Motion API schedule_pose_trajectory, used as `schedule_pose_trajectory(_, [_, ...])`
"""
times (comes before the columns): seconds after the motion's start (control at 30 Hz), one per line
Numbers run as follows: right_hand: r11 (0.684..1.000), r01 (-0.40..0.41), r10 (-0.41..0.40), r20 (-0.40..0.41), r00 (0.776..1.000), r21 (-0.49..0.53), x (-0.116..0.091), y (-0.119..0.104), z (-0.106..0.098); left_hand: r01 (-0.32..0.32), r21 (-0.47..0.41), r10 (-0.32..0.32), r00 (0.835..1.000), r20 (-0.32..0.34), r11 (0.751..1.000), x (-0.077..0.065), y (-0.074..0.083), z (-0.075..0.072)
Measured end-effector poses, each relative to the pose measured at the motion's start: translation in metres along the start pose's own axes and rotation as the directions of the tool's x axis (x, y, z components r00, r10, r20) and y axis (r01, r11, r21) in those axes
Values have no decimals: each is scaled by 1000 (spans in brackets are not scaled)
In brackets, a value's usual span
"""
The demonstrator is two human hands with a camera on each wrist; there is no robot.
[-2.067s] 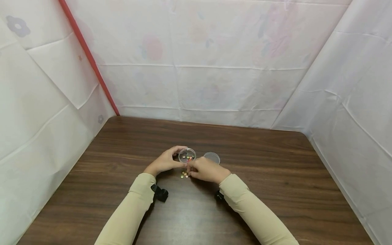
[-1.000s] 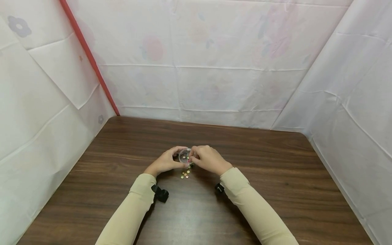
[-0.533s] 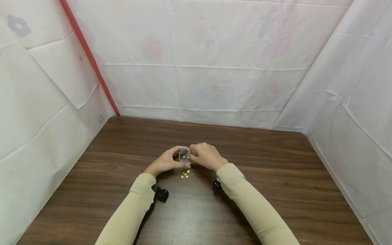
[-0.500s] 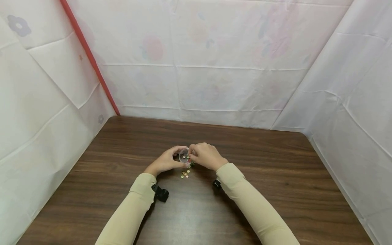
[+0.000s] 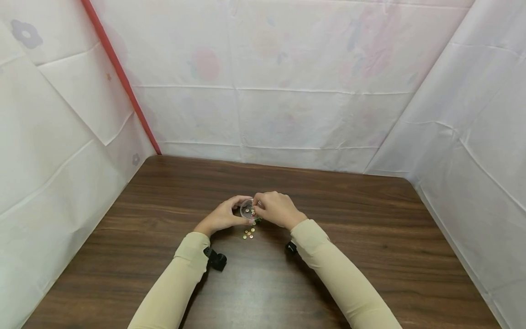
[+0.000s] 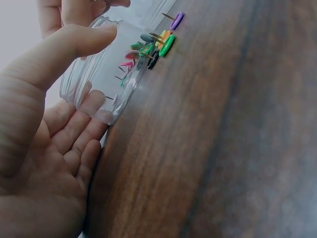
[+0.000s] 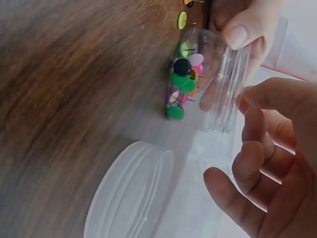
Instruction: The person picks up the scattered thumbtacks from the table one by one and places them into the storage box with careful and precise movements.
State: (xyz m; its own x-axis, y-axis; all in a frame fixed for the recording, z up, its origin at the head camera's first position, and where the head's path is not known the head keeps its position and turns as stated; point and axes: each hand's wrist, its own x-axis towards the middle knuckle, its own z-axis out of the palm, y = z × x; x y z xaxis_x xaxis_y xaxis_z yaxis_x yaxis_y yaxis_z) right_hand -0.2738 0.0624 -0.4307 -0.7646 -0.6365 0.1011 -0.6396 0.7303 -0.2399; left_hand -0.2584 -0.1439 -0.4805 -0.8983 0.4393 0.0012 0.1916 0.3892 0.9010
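While the left hand [image 5: 222, 215] holds the jar [image 5: 248, 210], the right hand [image 5: 276, 209] stays above it.

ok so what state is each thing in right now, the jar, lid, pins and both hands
jar: open, no lid on, standing on the table, some pins inside
lid: off, lying on the table beside the jar
loose pins: scattered on the table in front of the jar
left hand: holds the jar's side
right hand: fingers curled at the jar's mouth; a pin between them cannot be made out
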Motion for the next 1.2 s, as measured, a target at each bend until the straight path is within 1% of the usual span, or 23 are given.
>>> schedule_pose_trajectory(0.1, [1000,22,-21,-27,999,10,-5,-3,-2,-9,-8,9,1000,18,1000,-5,12,-2])
schedule_pose_trajectory(0.23, [997,53,-50,-42,998,52,-13,-9,-5,-8,-14,9,999,35,1000,-12,28,-4])
schedule_pose_trajectory(0.33, [995,67,-64,-43,997,76,-20,-12,-6,-3,-18,3,999,37,1000,-14,32,-5])
schedule_pose_trajectory(0.4, [994,76,-73,-47,996,75,-24,-14,-6,-5,-17,6,999,35,1000,-15,32,-5])
schedule_pose_trajectory(0.63, [990,132,-129,-56,990,57,-31,-15,-2,-36,-24,37,999,31,999,-11,26,-5])
schedule_pose_trajectory(0.73, [984,162,-159,-42,986,76,-31,-15,2,-38,-25,39,999,35,999,-11,26,-6])
schedule_pose_trajectory(0.83, [974,194,-193,-19,981,117,-31,-15,6,-38,-28,39,999,37,999,-11,25,-6])
schedule_pose_trajectory(0.9, [971,199,-201,-3,980,131,-30,-15,9,-45,-34,46,998,34,998,-10,24,-6])
schedule_pose_trajectory(1.0, [972,204,-208,20,978,121,-30,-16,13,-57,-34,57,998,19,998,-5,13,-3])
schedule_pose_trajectory(1.13, [975,207,-210,33,977,82,-30,-16,17,-61,-8,61,998,-2,998,1,-3,0])
schedule_pose_trajectory(1.2, [975,210,-213,34,976,70,-30,-16,18,-60,3,60,998,-12,998,2,-6,0])
